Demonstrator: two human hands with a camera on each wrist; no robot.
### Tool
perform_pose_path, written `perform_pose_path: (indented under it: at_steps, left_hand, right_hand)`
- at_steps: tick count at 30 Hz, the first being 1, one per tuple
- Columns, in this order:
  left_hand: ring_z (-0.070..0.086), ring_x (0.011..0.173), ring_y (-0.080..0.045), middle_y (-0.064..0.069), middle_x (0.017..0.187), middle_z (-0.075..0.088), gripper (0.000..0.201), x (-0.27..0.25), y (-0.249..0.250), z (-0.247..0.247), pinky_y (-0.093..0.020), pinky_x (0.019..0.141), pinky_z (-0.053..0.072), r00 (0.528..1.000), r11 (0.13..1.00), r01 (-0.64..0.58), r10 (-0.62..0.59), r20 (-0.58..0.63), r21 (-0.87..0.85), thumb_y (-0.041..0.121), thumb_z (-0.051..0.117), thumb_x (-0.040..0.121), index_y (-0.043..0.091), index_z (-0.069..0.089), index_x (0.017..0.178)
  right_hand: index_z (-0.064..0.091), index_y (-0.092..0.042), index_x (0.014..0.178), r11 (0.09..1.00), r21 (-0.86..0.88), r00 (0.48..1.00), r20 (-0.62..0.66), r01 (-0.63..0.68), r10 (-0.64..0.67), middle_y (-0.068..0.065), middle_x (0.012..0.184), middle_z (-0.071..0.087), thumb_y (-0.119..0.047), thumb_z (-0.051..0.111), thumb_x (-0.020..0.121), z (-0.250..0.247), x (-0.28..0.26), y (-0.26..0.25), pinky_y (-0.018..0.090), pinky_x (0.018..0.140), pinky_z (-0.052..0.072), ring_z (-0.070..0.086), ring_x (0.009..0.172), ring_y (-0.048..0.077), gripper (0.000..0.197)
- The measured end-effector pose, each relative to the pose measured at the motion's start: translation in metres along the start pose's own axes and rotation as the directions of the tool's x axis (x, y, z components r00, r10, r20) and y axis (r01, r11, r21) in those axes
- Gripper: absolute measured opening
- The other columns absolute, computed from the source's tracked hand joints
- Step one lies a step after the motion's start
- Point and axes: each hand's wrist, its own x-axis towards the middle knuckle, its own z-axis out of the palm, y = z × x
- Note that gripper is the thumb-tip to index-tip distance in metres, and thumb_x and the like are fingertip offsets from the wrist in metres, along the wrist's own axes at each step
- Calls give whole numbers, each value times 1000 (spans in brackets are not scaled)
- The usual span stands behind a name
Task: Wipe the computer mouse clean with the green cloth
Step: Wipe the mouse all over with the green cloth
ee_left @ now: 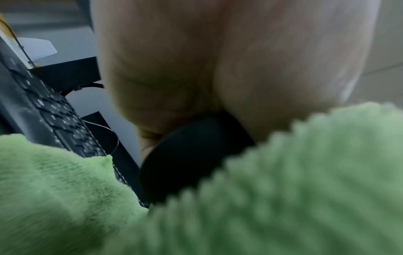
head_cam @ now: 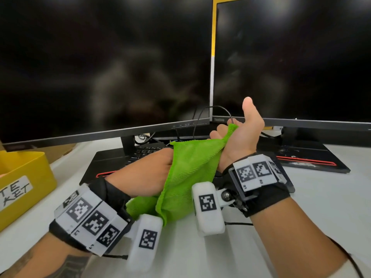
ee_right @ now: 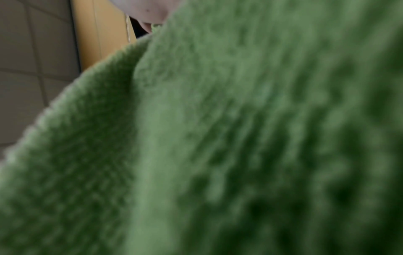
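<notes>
Wrists nearest the viewer, each strapped with a black band carrying white coded marker blocks. Landmark for this entry: the green cloth point(head_cam: 187, 173), held up above the white bench point(head_cam: 301, 227), between the two hands.

Left hand point(head_cam: 149, 170): just left of the cloth, its far edge hidden behind the fabric. From the left wrist view, palm and fingers are curled round a black rounded object, the mouse point(ee_left: 185, 155); cloth covers its lower and right portions. The head view does not show the mouse; it sits behind the cloth.

Right hand point(head_cam: 239, 137): at the cloth's upper right corner. Fingers are curled, gripping a bunched corner of fabric; thumb stands straight up, clear of the cloth. Right wrist view is almost entirely filled with blurred green fabric.

Cloth hangs from the right hand's grip down and leftward, lower end bunched beside the left wrist band.

Left of the cloth, at the bench edge: yellow bin point(head_cam: 24, 181) with a white hand-lettered label.

Behind the cloth: black keyboard point(head_cam: 144, 153), then thin black cables point(head_cam: 220, 109).

Farthest back: two dark monitors, one behind-left point(head_cam: 104, 63), one behind-right point(head_cam: 291, 57).
</notes>
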Motion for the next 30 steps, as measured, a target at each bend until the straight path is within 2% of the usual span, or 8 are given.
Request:
perform_pose_path:
  at_steps: [4,6,9,13,17,20,25,30]
  left_hand:
    - [59,120,18,39,125,67,49,1,-2,-6,-8,101,46,998,999,41,-42,53,18,-9,55,95,24,55,130]
    - [71,112,-9,1,125,78,34,0,-7,-8,-45,103,56,987,987,147,-152,58,71,27,62,99,11,71,128]
    - [57,91,-17,-6,106,74,93,-2,-11,-15,-68,96,52,939,935,328,-338,62,139,88,53,83,4,68,118]
    - [47,85,-17,-5,93,64,92,-6,-12,-25,-43,81,42,921,918,375,-384,62,129,95,48,78,14,71,116]
    - [54,86,-19,-18,97,73,78,-16,-9,-37,-43,81,42,919,921,389,-390,55,39,85,59,81,19,76,118]
    - [70,94,-14,-5,106,81,60,-24,-6,-46,-38,89,54,913,912,407,-406,33,-37,71,66,81,23,81,114]
    - [64,76,-8,3,83,75,41,-38,-9,-60,-16,71,50,893,890,439,-447,-48,-124,56,67,86,23,85,102]
    - [68,76,-13,-6,86,78,45,-38,-7,-60,-14,67,52,875,871,463,-478,-70,-163,55,69,84,14,85,95]
  right_hand:
    - [40,-19,81,1000,-3,1000,-24,11,-11,-4,63,24,-56,66,89,-2,4,1,22,40,23,24,42,13,46]
    - [39,-18,78,1000,13,999,-46,19,-18,-5,59,21,-55,66,89,-4,9,-2,23,42,21,22,44,13,47]
    - [34,-20,75,999,44,997,-76,30,-27,-4,64,17,-54,68,85,-11,19,-10,25,48,18,18,51,16,49]
    - [33,-19,75,995,65,985,-159,79,-68,-2,65,22,-51,71,82,-14,25,-17,25,50,22,22,50,17,50]
    - [42,-15,77,990,93,972,-219,106,-84,-2,59,27,-48,70,87,-17,26,-26,23,48,26,27,45,15,44]
    - [51,-15,84,987,99,966,-239,128,-102,-1,57,32,-49,71,84,-21,30,-29,22,48,31,31,45,16,39]
    - [58,-7,92,966,76,920,-331,248,-210,4,61,40,-43,68,87,-31,38,-43,22,48,35,38,46,20,37]
    - [60,-11,92,960,22,902,-348,279,-254,4,64,44,-40,64,92,-30,33,-47,16,42,37,39,45,20,29]
